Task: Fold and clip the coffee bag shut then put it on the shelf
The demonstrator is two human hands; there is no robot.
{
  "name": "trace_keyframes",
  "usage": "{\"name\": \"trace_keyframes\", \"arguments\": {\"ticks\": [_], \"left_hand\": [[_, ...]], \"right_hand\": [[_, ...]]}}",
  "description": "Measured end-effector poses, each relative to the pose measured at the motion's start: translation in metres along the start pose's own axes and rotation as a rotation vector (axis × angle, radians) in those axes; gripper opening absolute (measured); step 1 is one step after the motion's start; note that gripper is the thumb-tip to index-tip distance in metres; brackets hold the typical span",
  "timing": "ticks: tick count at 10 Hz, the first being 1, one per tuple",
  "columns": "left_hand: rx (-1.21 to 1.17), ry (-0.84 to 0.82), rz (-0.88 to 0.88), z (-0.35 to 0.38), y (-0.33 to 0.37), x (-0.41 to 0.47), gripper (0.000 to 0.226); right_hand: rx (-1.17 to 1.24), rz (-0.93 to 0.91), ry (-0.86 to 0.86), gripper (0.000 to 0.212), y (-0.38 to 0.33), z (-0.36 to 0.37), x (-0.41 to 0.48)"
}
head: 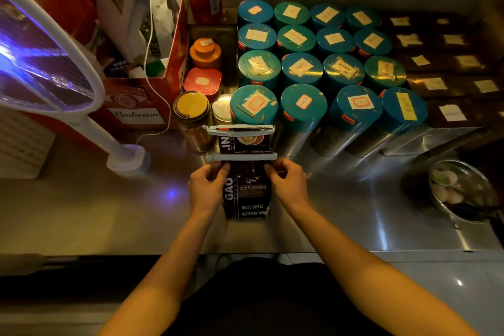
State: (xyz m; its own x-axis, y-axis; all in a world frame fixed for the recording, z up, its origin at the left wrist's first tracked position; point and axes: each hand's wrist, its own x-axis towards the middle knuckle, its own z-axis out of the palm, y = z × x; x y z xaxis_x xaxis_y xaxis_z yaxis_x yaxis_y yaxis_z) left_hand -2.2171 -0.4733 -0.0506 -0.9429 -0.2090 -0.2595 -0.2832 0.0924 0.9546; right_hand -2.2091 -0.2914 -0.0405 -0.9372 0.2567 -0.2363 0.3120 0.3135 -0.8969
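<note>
While both hands pinch the coffee bag (pixel 246 194) just below the near clip (pixel 241 156), clipping looks done. The left hand (pixel 206 183) and right hand (pixel 286 179) must next lift it shelfward.

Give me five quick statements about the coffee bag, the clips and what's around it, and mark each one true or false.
1. Both hands grip the coffee bag, the left hand on one side and the right hand on the other. True.
2. Two white clips cross the bag, the near clip just above the fingers and the far clip near the top edge. True.
3. The bag already stands on a shelf. False: it lies on the steel counter.
4. The canisters behind the bag have red lids. False: the lids are teal, with paper labels.
5. A jar with a yellow lid stands to the left of the bag's top. True.
</note>
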Motion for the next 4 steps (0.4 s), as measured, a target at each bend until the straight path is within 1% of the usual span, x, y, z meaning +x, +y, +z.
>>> {"name": "trace_keyframes", "arguments": {"ticks": [2,3,4], "left_hand": [[0.029,-0.012,0.028,-0.003,0.002,-0.002,0.015],[0.04,-0.001,0.046,-0.004,0.005,-0.005,0.024],[0.022,0.009,0.05,-0.006,0.005,-0.009,0.029]], "right_hand": [[0.027,-0.016,-0.02,0.013,0.0,-0.003,0.0],[0.016,-0.026,0.009,0.023,-0.003,-0.005,-0.003],[0.021,-0.048,0.045,0.028,-0.004,-0.007,-0.01]]}}
